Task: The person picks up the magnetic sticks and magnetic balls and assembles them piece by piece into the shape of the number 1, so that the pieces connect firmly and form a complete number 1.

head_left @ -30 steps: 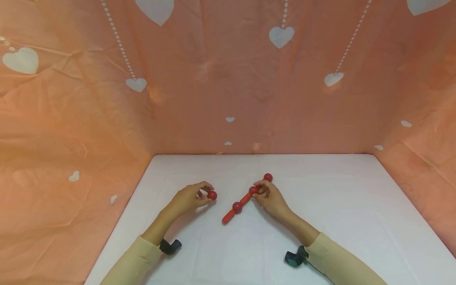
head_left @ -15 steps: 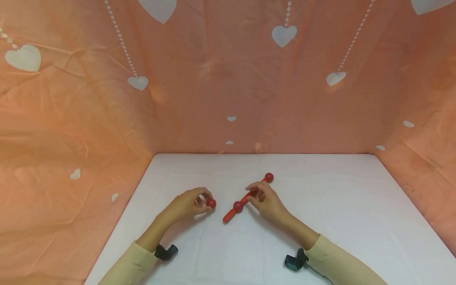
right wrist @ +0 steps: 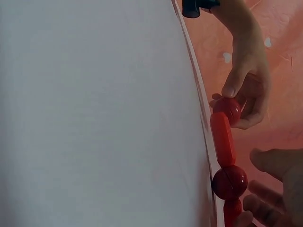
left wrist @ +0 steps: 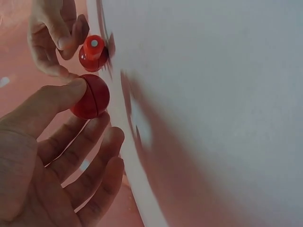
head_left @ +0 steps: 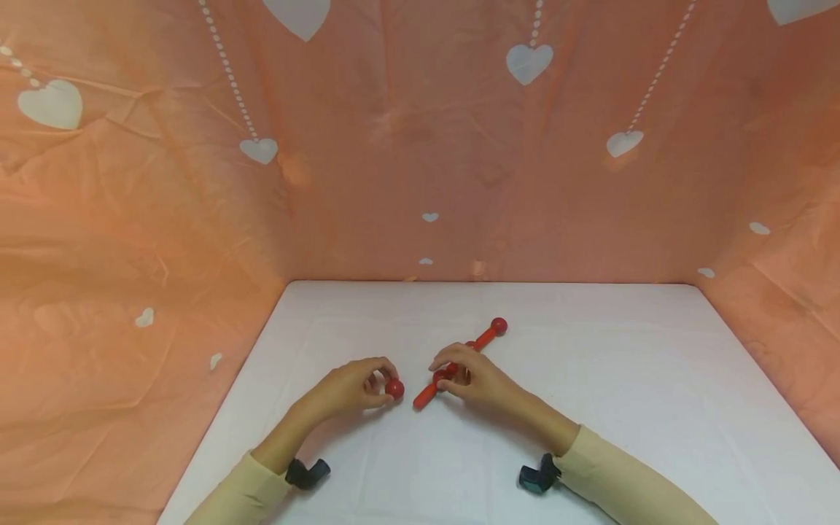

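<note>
My left hand [head_left: 351, 386] pinches a loose red ball [left wrist: 97, 97] between thumb and fingertips, above the white table. A seam line runs around that ball. To its right lies a straight chain of red balls and red rods [head_left: 485, 337], slanting from near left to far right. The rod [right wrist: 222, 139] at its near end points at the left hand and shows a pale dot [left wrist: 94, 43] on its tip. My right hand [head_left: 482, 375] hovers around the chain's nearest ball [right wrist: 230, 182], thumb and fingers spread apart beside it. It partly hides the chain's middle in the head view.
A white-covered table [head_left: 590, 350] spreads under both hands. Orange cloth [head_left: 394, 146] with white hearts hangs behind it and at both sides. Dark wrist devices [head_left: 308, 474] sit on both wrists.
My right hand has slid along the chain from the middle ball toward the near ball. The left hand has brought its ball lower and nearer the chain's near end. The chain lies almost unmoved.
</note>
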Motion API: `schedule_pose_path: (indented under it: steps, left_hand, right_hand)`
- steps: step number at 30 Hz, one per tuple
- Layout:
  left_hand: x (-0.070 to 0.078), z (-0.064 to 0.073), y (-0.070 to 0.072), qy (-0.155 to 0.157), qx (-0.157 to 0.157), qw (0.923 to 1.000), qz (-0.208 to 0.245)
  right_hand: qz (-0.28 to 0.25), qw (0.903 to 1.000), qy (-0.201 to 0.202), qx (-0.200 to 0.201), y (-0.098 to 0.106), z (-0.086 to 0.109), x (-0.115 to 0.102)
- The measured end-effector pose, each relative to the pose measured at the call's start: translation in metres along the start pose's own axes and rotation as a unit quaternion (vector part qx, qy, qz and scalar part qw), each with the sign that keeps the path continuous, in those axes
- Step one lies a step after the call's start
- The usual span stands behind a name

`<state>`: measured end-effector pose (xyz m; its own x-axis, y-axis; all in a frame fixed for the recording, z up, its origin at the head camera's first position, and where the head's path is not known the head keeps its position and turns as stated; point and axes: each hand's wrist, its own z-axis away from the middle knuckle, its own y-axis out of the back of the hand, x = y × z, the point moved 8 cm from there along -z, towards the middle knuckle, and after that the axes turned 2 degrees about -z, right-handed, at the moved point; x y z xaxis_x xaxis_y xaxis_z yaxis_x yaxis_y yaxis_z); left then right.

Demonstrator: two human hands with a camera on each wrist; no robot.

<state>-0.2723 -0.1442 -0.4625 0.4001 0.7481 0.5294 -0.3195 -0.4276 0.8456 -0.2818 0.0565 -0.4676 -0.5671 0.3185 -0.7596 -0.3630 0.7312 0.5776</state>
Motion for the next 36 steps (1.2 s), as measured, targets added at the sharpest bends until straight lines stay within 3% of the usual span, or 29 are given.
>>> schedule_pose_path:
  steps: [8, 19, 36]
  left_hand:
    - [0.006, 0.002, -0.008, -0.012, -0.024, 0.9996, 0.006]
    - [0.012, 0.003, -0.015, -0.019, -0.044, 0.9988, 0.009]
    - [0.018, 0.002, -0.025, -0.032, -0.055, 0.9979, 0.010]
  right_hand:
    - [0.050, 0.9980, -0.001, -0.039, -0.009, -0.002, -0.001]
    - [0.102, 0.9933, -0.021, -0.051, -0.013, -0.005, 0.005]
    - [0.103, 0.9929, -0.028, -0.052, -0.013, -0.003, 0.004]
